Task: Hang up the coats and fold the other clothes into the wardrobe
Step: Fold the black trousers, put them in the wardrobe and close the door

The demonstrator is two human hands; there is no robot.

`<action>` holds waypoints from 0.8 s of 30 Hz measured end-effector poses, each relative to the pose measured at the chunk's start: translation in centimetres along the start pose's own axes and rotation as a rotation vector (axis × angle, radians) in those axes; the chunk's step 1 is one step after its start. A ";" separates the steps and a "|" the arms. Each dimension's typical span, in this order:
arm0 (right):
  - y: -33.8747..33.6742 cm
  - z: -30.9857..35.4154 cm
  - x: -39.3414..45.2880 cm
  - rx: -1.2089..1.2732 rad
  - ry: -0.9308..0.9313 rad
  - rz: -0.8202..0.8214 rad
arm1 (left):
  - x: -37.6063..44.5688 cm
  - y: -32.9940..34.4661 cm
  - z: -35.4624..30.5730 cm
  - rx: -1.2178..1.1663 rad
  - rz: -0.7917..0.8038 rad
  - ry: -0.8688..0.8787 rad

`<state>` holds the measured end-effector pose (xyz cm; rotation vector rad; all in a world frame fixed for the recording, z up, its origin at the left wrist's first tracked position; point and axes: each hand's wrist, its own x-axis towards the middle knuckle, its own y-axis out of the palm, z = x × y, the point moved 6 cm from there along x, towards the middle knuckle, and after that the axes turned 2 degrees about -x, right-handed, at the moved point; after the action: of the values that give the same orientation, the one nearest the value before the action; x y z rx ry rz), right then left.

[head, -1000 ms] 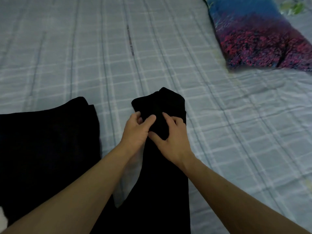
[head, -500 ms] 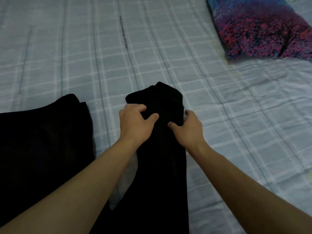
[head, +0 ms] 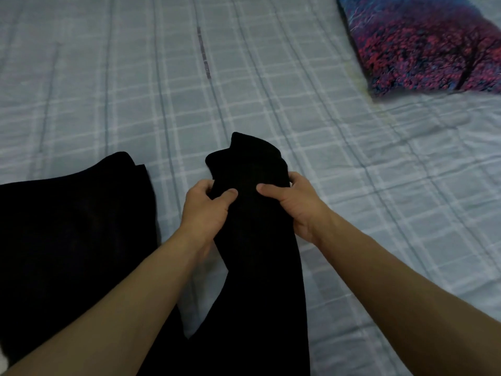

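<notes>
Both hands on the black garment (head: 257, 240), near middle of the bed (head: 352, 185). Long axis runs from the near edge away; far end sits just beyond the fingers. Left hand (head: 206, 207) pinches its left edge, right hand (head: 294, 202) grips the right edge, thumb on top. Equal reach, so the fold goes along that axis. Versus a second ago: hands spread from centre out to the edges. Second dark pile (head: 67, 226) lies left, apart.

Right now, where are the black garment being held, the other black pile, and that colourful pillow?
Held black garment (head: 257, 240): head view, on its middle, below the thumbs.
Other black pile (head: 73, 226): head view, centre of the cloth at left.
Colourful pillow (head: 423, 47): head view, on its red patterned face.
</notes>
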<state>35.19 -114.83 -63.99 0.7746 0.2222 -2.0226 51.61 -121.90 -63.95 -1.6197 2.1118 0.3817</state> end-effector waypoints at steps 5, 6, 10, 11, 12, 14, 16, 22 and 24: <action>-1.8 1.7 -0.6 0.080 -0.045 -0.059 | -1.0 2.0 -2.0 -0.005 0.133 0.147; -2.6 2.5 -1.0 0.096 -0.129 -0.085 | -1.3 2.7 -2.6 0.011 0.169 0.184; -7.7 4.8 -3.4 0.024 -0.417 -0.303 | -2.4 5.1 -3.8 0.175 0.171 0.294; -9.5 4.6 -3.8 -0.023 -0.404 -0.398 | -2.7 5.5 -3.8 0.258 0.136 0.326; -11.2 4.0 -4.0 -0.066 -0.348 -0.484 | -3.1 5.8 -3.7 0.341 0.112 0.360; -13.9 2.2 -4.0 -0.081 -0.167 -0.558 | -4.3 7.0 -3.0 0.491 0.127 0.425; -15.8 0.8 -4.1 -0.093 -0.030 -0.582 | -5.8 8.6 -2.3 0.602 0.187 0.521; -16.1 -1.1 -4.0 -0.194 0.182 -0.345 | -8.0 14.9 -1.0 0.796 0.385 0.695; -16.1 -0.8 -3.7 -0.096 0.038 -0.393 | -7.6 16.5 -0.4 0.883 0.422 0.656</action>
<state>23.68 -102.94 -64.70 0.7523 0.5242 -2.3445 37.28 -111.23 -60.61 -0.8106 2.5054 -0.9692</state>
